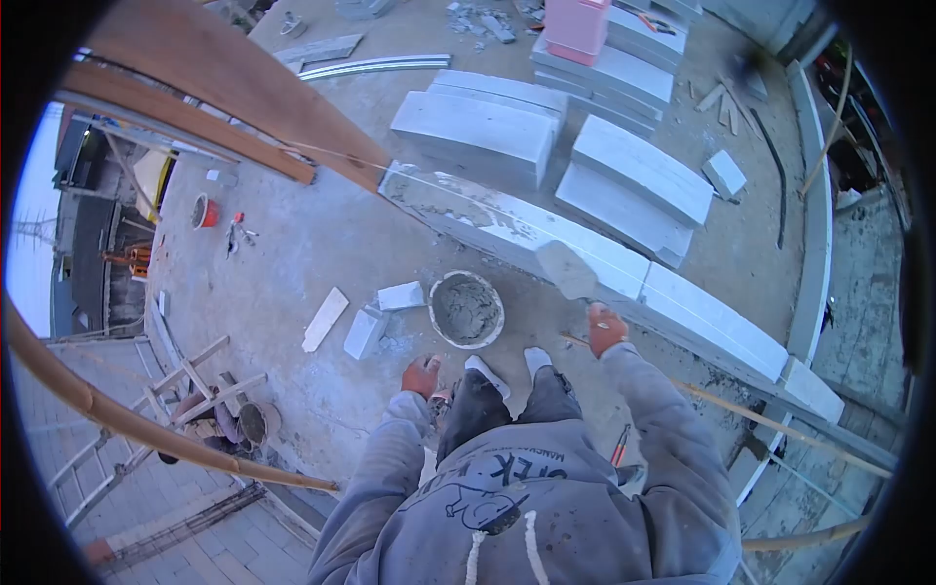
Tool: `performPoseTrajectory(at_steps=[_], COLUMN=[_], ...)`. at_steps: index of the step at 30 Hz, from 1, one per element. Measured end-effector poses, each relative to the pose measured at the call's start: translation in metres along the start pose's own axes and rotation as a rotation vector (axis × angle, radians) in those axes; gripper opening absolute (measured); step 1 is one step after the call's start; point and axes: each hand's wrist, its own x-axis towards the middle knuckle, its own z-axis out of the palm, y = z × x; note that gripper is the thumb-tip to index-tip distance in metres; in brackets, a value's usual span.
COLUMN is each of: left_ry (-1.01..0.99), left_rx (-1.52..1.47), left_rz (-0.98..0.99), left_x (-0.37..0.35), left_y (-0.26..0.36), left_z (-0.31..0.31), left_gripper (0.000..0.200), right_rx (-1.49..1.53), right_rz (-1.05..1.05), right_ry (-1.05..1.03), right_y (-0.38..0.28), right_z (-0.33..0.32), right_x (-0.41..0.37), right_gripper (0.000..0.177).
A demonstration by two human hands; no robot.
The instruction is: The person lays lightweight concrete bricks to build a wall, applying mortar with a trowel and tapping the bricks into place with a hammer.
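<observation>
My right hand (606, 329) is closed beside the low wall of white blocks (704, 304). Just beyond its knuckles, a flat grey angular blade, apparently a trowel (565, 270), lies against the wall's top and near side; its handle is hidden. Low beside my left leg hangs my left hand (421, 375), fingers curled, and whatever it may hold cannot be made out. On the floor ahead of my feet stands a round bucket (433, 314) of grey mortar. Wet mortar (458, 200) covers part of the wall's top, along a taut string.
White blocks (478, 127) lie stacked beyond the wall, with a pink container (575, 29) on one stack. Block pieces (366, 331) lie left of the bucket. A wooden board (234, 78) stands at the wall's far end. Bamboo poles (146, 434) and a ladder (146, 419) are at left.
</observation>
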Motion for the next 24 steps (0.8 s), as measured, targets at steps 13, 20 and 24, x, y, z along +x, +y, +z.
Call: performPoseTrajectory(at_steps=[13, 20, 24], left_ry=[-0.037, -0.041, -0.018], left_rx=[-0.007, 0.022, 0.147], left_rz=[0.02, 0.0, 0.019], left_x=[0.062, 0.128, 0.156], left_y=[-0.086, -0.146, -0.177], left_z=[-0.042, -0.165, -0.215], left_gripper=[0.042, 0.04, 0.038], right_rx=[0.52, 0.473, 0.58], right_rz=[-0.064, 0.038, 0.131], right_ry=[-0.118, -0.139, -0.057], right_y=[-0.234, -0.312, -0.302], right_z=[-0.042, -0.032, -0.027], right_x=[0.073, 0.148, 0.137], right_gripper=[0.046, 0.044, 0.048])
